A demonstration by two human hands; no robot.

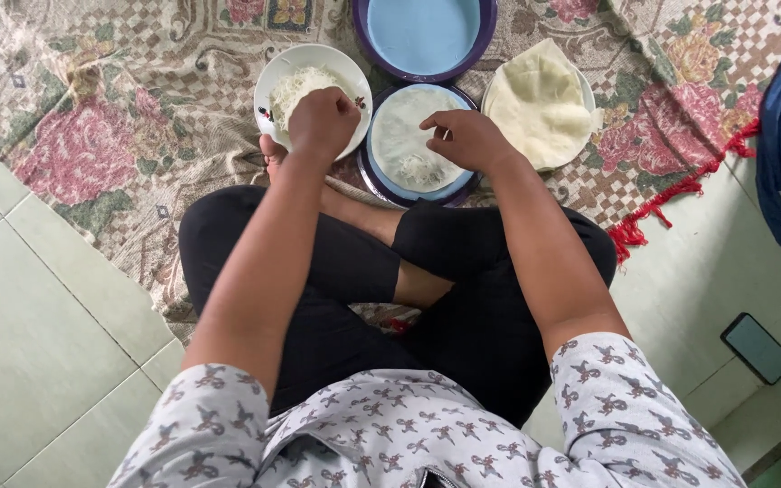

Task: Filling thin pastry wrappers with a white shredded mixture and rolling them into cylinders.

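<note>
Hands reach forward over crossed legs toward the purple-rimmed plate holding one thin wrapper with a small heap of filling. Left hand, fingers bunched, pinches shredded filling in the single white bowl just left of that plate. Right hand rests loosely curled on the wrapper, gripping nothing. Right of the plate lies one stack of wrappers; behind it, one blue basin.

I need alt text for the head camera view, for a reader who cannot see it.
A person sitting cross-legged on a floral rug reaches the left hand into a white bowl of shredded white filling, while the right hand rests on a thin wrapper on a purple plate. A stack of wrappers lies at the right.
</note>
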